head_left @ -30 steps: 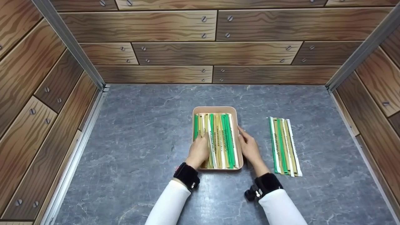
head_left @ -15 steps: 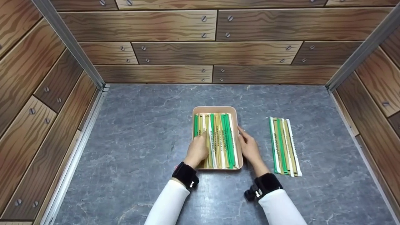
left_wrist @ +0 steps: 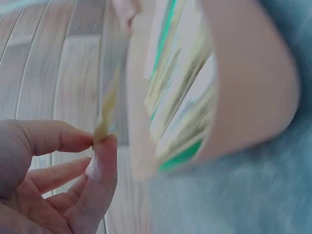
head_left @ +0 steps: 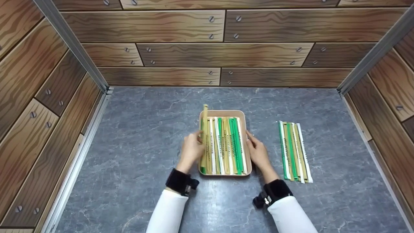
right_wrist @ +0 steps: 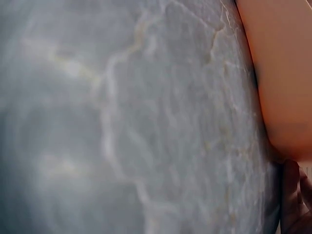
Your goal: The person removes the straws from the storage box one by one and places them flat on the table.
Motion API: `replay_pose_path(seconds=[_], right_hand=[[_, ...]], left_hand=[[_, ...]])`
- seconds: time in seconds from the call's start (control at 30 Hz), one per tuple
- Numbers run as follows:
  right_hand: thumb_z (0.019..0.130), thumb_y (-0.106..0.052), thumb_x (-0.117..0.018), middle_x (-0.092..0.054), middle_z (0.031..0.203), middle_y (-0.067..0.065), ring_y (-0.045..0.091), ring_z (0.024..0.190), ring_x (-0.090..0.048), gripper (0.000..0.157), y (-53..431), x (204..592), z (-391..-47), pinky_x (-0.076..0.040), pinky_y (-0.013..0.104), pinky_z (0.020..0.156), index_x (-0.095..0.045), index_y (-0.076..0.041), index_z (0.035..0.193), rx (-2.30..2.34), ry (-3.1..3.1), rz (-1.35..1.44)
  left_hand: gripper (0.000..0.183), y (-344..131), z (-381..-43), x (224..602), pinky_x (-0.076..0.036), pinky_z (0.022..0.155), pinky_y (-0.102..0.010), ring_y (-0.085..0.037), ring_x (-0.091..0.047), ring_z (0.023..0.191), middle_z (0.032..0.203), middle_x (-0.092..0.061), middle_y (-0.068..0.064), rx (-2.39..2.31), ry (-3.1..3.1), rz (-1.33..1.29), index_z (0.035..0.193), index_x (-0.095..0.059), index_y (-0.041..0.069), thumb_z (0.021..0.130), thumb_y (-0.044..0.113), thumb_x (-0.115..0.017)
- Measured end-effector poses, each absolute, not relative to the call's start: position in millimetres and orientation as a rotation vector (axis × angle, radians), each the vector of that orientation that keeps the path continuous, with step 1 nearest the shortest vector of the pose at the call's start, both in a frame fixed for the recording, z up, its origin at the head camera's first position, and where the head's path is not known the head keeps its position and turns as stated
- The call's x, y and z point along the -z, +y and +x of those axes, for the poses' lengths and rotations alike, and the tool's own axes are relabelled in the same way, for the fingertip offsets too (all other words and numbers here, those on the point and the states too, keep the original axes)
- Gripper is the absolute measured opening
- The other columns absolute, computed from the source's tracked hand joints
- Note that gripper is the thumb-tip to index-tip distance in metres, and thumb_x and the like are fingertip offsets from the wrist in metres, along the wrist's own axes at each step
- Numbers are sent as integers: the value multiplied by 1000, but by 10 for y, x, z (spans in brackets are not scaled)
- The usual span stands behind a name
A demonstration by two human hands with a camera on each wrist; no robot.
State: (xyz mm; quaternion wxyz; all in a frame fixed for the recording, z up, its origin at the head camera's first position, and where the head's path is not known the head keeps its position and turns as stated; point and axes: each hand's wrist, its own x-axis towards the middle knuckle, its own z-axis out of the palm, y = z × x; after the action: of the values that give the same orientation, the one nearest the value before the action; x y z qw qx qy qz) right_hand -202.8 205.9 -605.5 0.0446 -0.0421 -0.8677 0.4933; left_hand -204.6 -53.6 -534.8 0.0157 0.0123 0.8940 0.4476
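My left hand (head_left: 191,148) pinches a long gold wrapped straw (head_left: 205,118) between thumb and fingertips, over the left edge of a pinkish tray (head_left: 223,113). The straw's far end reaches past the tray's back rim. In the left wrist view the same gold straw (left_wrist: 108,109) shows nearly edge-on between thumb and finger. Inside the tray lie green, white and gold wrapped straws (head_left: 229,145), side by side. My right hand (head_left: 257,151) rests along the tray's right side with its fingers extended; in the right wrist view its fingers (right_wrist: 291,195) are beside the tray wall (right_wrist: 282,73).
To the right, several more green, white and gold wrapped straws (head_left: 295,152) lie in a row on the grey marbled table (head_left: 145,129). Wood-patterned walls (head_left: 181,27) with metal corner posts enclose the back and both sides.
My left hand has moved left and lifted a gold straw from those in the tray, its far end now beyond the back rim. The right hand and the tray stay put.
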Motion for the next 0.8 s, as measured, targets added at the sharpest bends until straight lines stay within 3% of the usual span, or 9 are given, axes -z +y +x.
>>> replay_pose_path(seconds=[0.27, 0.5, 0.8], right_hand=[[103, -18, -50, -48, 143, 19, 36, 132, -44, 42, 2066, 6056, -2030, -34, 47, 109, -50, -17, 145, -1515, -2663, -133], [102, -16, -51, -48, 142, 21, 38, 130, -45, 42, 2053, 6064, -2038, -34, 49, 109, -50, -14, 145, -1489, -2661, -121], [103, -17, -51, -48, 143, 20, 36, 131, -45, 43, 2059, 6031, -2033, -36, 49, 108, -49, -15, 145, -1515, -2672, -115]], left_hand=[[52, -1098, -2124, 5354, -52, 62, -37, -22, -61, 68, 81, -68, -6, -1364, 2889, -198, 127, -65, 6, 78, -9, -59], [52, -1618, -2168, 5485, -51, 80, -50, -35, -66, 93, 99, -72, -15, -1127, 2933, -358, 130, -63, 5, 79, -5, -57], [50, -1956, -2079, 5620, -50, 80, -56, -45, -62, 102, 115, -66, -23, -933, 2907, -415, 132, -62, 8, 84, -5, -56]])
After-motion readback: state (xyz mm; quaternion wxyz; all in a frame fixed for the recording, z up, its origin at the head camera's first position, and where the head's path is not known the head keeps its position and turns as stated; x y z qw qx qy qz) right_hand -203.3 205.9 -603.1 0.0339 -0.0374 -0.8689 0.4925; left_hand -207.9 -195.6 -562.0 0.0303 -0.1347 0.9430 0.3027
